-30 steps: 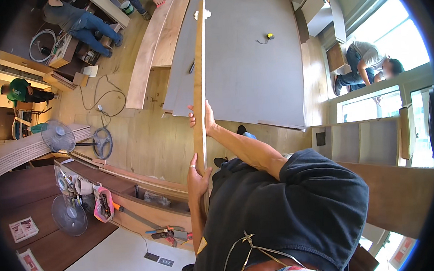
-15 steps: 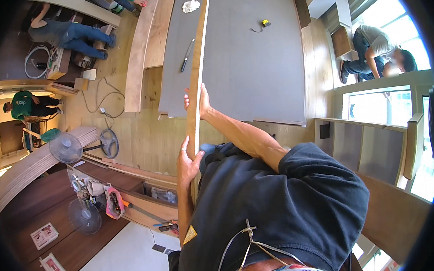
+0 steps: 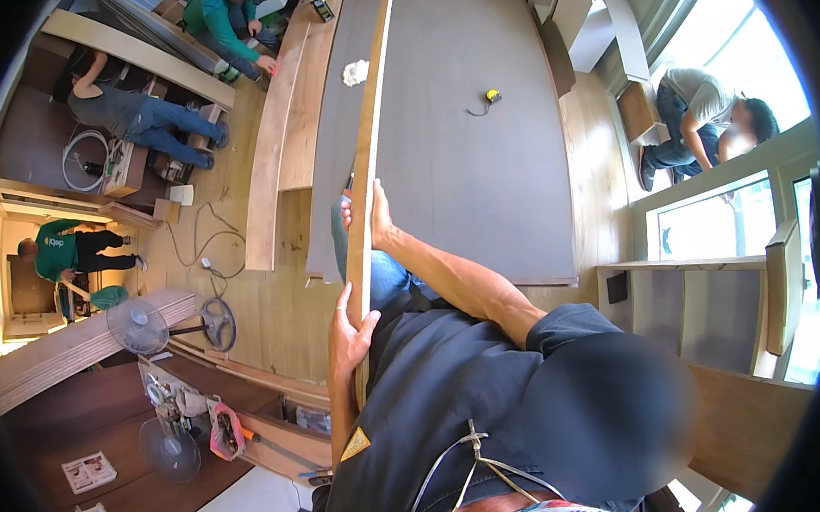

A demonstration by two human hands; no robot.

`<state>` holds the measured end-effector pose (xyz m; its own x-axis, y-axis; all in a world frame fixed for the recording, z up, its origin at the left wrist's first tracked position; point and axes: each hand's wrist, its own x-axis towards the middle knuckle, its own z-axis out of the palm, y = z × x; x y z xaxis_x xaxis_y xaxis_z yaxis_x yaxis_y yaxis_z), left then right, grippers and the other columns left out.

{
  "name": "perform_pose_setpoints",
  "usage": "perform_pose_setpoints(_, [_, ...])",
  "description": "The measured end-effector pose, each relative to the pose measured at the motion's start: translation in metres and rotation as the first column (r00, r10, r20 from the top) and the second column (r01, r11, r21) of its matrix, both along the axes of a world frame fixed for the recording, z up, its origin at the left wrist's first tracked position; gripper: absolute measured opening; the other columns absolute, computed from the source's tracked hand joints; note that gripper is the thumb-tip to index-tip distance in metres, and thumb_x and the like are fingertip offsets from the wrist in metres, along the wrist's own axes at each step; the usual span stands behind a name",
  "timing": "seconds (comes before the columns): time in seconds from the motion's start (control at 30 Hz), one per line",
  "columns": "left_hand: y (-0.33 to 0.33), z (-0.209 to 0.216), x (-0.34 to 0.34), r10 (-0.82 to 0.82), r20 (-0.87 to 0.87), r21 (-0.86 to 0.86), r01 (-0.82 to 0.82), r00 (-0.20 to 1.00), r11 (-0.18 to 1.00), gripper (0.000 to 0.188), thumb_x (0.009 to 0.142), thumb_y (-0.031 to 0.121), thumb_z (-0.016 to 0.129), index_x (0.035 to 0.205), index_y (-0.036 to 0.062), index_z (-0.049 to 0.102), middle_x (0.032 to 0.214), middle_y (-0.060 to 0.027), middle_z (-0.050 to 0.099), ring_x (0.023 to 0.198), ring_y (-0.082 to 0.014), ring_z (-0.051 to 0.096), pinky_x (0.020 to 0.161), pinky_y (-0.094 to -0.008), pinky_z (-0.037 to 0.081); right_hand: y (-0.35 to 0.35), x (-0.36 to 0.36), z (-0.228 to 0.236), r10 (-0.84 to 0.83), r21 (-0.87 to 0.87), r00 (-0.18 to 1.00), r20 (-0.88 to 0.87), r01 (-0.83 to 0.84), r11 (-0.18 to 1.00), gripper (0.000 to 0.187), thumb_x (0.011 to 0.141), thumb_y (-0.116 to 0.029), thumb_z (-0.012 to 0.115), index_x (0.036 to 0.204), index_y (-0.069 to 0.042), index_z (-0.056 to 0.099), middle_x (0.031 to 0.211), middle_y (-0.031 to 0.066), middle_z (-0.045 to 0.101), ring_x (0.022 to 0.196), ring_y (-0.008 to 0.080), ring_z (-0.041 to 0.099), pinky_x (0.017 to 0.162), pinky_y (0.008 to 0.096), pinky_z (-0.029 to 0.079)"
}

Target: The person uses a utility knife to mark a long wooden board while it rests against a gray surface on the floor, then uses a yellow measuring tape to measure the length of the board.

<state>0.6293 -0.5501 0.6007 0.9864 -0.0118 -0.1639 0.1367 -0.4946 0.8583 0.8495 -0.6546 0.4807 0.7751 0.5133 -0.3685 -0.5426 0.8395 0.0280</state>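
My right hand (image 3: 382, 216) clasps the long wooden strip (image 3: 369, 119) partway along, palm on one side, fingertips on the other. Nearer my body, my left hand (image 3: 346, 341) grips its lower stretch; beyond both hands it extends above the grey panel (image 3: 471, 179).

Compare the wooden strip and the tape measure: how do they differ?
The wooden strip is long and narrow, the tape measure compact. The strip is brown with a pale edge, the tape measure yellow and black. The left hand and right hand hold the strip; the tape measure lies on the grey sheet.
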Motion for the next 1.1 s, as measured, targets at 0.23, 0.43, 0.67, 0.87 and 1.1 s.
perform_pose_setpoints(0.23, [-0.004, -0.008, 0.075, -0.044, 0.056, 0.018, 0.043, 0.997, 0.999, 0.076, 0.087, 0.027, 0.073, 0.149, 0.0003, 0.038, 0.138, -0.0233, 0.053, 0.126, -0.0286, 0.052, 0.108, -0.0396, 0.040, -0.013, 0.074, -0.003, -0.030, 0.064, 1.000, 0.009, 0.029, 0.998, 0.076, 0.088, -0.081, 0.038, 0.121, -0.013, 0.051, 0.086, 0.0062, 0.060, 0.071, 0.0175, 0.056, 0.060, 0.0320, 0.050])
perform_pose_setpoints(0.43, [-0.026, -0.005, 0.199, -0.057, -0.015, 0.034, 0.057, 0.998, 0.998, 0.075, 0.085, 0.023, 0.074, 0.148, 0.0002, 0.039, 0.136, -0.0261, 0.056, 0.125, -0.0328, 0.056, 0.106, -0.0400, 0.043, -0.036, 0.189, -0.023, -0.102, 0.077, 0.993, -0.059, 0.106, 0.991, 0.073, 0.091, -0.079, 0.037, 0.116, -0.012, 0.054, 0.087, 0.0054, 0.060, 0.072, 0.0169, 0.056, 0.060, 0.0304, 0.049])
perform_pose_setpoints(0.67, [-0.029, -0.039, 0.427, -0.123, -0.244, -0.146, 0.088, 0.962, 0.985, 0.075, 0.086, 0.017, 0.073, 0.149, -0.0005, 0.037, 0.133, -0.0180, 0.056, 0.120, -0.0226, 0.055, 0.105, -0.0352, 0.042, -0.073, 0.384, -0.059, -0.219, -0.047, 0.966, -0.141, 0.214, 0.976, 0.071, 0.093, -0.076, 0.038, 0.118, -0.011, 0.052, 0.085, 0.0049, 0.055, 0.069, 0.0149, 0.050, 0.058, 0.0285, 0.046])
perform_pose_setpoints(0.87, [-0.047, -0.054, 0.633, -0.165, -0.246, -0.158, 0.128, 0.955, 0.979, 0.076, 0.082, 0.020, 0.076, 0.147, 0.0029, 0.041, 0.130, -0.0233, 0.060, 0.118, -0.0313, 0.060, 0.102, -0.0388, 0.046, -0.109, 0.565, -0.055, -0.307, -0.205, 0.940, -0.148, 0.275, 0.939, 0.075, 0.093, -0.073, 0.045, 0.129, -0.007, 0.047, 0.083, 0.0042, 0.047, 0.069, 0.0130, 0.046, 0.060, 0.0269, 0.044])
perform_pose_setpoints(1.1, [-0.076, -0.042, 0.742, -0.194, -0.302, -0.077, 0.179, 0.933, 0.981, 0.074, 0.083, 0.027, 0.075, 0.148, 0.0116, 0.042, 0.129, -0.0283, 0.059, 0.118, -0.0438, 0.059, 0.100, -0.0452, 0.049, -0.149, 0.660, -0.051, -0.344, -0.130, 0.930, -0.129, 0.328, 0.936, 0.073, 0.093, -0.072, 0.046, 0.133, -0.012, 0.044, 0.086, 0.0055, 0.048, 0.070, 0.0139, 0.043, 0.063, 0.0280, 0.041])
